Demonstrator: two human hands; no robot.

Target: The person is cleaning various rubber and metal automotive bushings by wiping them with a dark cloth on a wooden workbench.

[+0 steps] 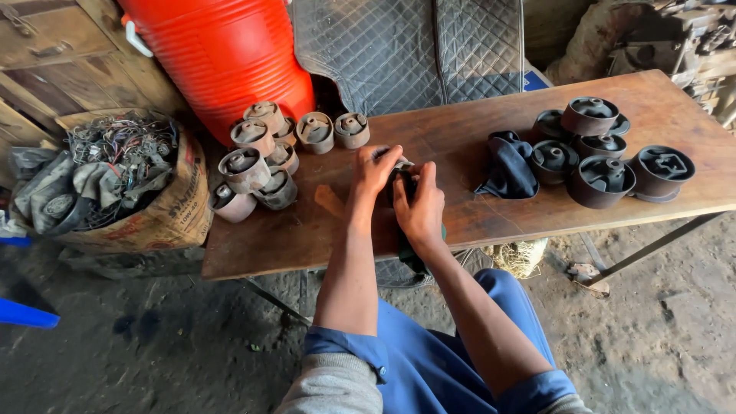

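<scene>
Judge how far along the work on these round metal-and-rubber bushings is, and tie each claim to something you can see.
Looks done: the dark, cleaner-looking bushings grouped at the table's right end beside a dark cloth. In hand: the left hand and right hand hold one part with a rag at the table's middle; the part itself is mostly hidden. Left: the rusty brown bushings piled at the left end.

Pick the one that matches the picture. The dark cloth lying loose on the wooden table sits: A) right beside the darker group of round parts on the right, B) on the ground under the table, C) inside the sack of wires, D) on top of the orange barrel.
A: the dark cloth lies on the wooden table, touching the left edge of the darker round parts at the right.
</scene>
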